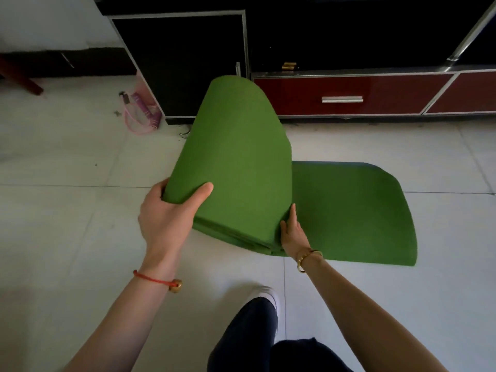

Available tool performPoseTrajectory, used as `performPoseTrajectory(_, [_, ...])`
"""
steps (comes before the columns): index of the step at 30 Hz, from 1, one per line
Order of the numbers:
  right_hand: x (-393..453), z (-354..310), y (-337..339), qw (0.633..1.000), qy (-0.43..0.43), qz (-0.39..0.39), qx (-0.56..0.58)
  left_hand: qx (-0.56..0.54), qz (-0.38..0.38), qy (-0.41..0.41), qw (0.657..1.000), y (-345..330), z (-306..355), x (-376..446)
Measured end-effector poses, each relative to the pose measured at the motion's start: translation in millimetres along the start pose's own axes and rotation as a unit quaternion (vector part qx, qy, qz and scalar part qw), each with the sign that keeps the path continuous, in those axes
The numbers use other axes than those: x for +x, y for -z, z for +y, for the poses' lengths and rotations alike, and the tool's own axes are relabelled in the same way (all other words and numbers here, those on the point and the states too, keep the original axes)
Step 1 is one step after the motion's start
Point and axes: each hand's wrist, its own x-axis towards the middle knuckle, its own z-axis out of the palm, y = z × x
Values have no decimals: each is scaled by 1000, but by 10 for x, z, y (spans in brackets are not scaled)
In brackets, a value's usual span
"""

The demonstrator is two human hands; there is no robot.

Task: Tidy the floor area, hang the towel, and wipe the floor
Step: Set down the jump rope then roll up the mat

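A green mat [349, 208] lies partly folded on the pale tiled floor [67, 210]. Its left part is stacked in several layers and stands tilted up, while its right end lies flat. My left hand [166, 218] grips the near left edge of the raised stack, thumb on top. My right hand [291, 232] rests with straight fingers in the crease between the raised stack and the flat end. No towel is in view.
A pink skipping rope [142, 114] with purple handles lies on the floor at the back left, beside a black cabinet [182, 68]. A red drawer unit [349, 95] runs along the back right. My leg and white shoe [264, 299] are below the mat.
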Motion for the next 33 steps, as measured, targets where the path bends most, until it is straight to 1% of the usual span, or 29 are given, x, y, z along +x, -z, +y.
performPoseTrajectory(3, [8,-273,-309,999,-12,-46,-4,30,19,-57,998,152,181,-32])
performPoseTrajectory(6, [28,-344,-390,997,-33,-64,-42,59,25,-89,994,155,227,-78])
performPoseTrajectory(8, [53,-295,-260,994,-34,-57,-85,58,20,-114,992,83,283,-171])
performPoseTrajectory(10, [34,-248,-55,991,-12,-56,-122,48,8,-143,988,-43,382,-298])
performPoseTrajectory(12, [-34,-246,169,993,27,-49,-107,47,-1,-173,984,-182,497,-425])
performPoseTrajectory(13, [-92,-269,286,996,46,-41,-71,48,-4,-188,981,-253,547,-483])
performPoseTrajectory(15, [-217,-334,507,995,56,-12,80,56,-12,-220,974,-391,624,-588])
performPoseTrajectory(17, [-344,-427,723,969,49,32,238,74,-18,-254,964,-532,671,-693])
performPoseTrajectory(19, [-491,-577,983,939,46,62,334,93,-32,-283,954,-682,712,-801])
performPoseTrajectory(21, [-585,-641,1255,921,51,79,378,109,-66,-321,938,-829,734,-898])
performPoseTrajectory(23, [-651,-617,1513,916,61,103,383,133,-125,-381,906,-969,723,-966])
performPoseTrajectory(26, [-738,-453,1894,919,43,123,371,151,-252,-462,837,-1174,644,-997])
performPoseTrajectory(28, [-786,-308,2102,932,20,132,336,139,-345,-464,804,-1303,581,-995])
performPoseTrajectory(30, [-808,-161,2211,951,-9,147,273,142,-405,-438,790,-1426,475,-972])
performPoseTrajectory(31, [-809,-80,2235,960,-23,160,228,147,-418,-422,791,-1475,407,-953])
performPoseTrajectory(33, [-779,112,2234,970,-48,188,145,149,-410,-394,809,-1563,231,-891])
